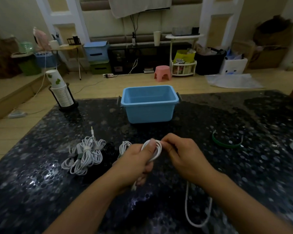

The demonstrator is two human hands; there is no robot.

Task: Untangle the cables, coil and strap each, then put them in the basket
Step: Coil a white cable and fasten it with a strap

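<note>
Dark, speckled tabletop (227, 115) beneath us: our left hand (135, 159) grips a white cable coil (155, 150), our right hand (183, 152) pinching its far edge. The blue basket (150, 114) sits beyond; tangled cables (86, 153) lie left, wooden floor (125, 81) behind.

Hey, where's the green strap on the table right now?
In the head view the green strap lies curved on the dark table, off to the right of the right hand and nearer than the blue basket, apart from both.
</note>
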